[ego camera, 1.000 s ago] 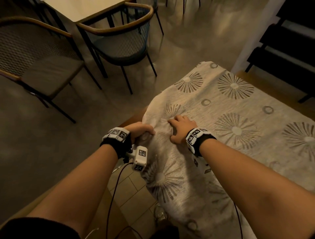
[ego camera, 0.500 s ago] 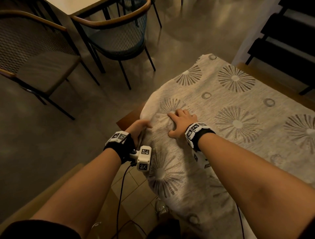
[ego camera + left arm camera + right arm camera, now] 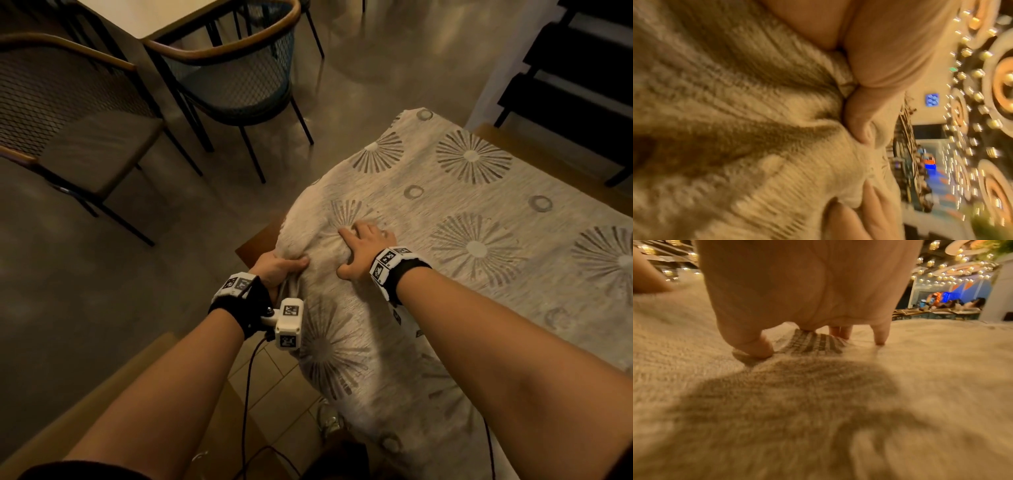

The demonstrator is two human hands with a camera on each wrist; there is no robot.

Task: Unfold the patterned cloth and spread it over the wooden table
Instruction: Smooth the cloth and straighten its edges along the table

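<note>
Left hand [image 3: 274,269] grips a bunched fold of the cloth [image 3: 445,212] at the counter [image 3: 260,240] corner just beyond it; right hand [image 3: 363,250] presses flat alongside. Cloth mostly spread, that bare corner left to cover.

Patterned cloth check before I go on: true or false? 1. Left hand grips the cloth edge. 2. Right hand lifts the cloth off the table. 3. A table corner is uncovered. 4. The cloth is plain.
1. True: the left hand has a grip on the bunched edge of the patterned cloth.
2. False: the right hand presses it flat.
3. True: a wooden table corner shows near the left hand.
4. False: it has sunburst prints.
</note>
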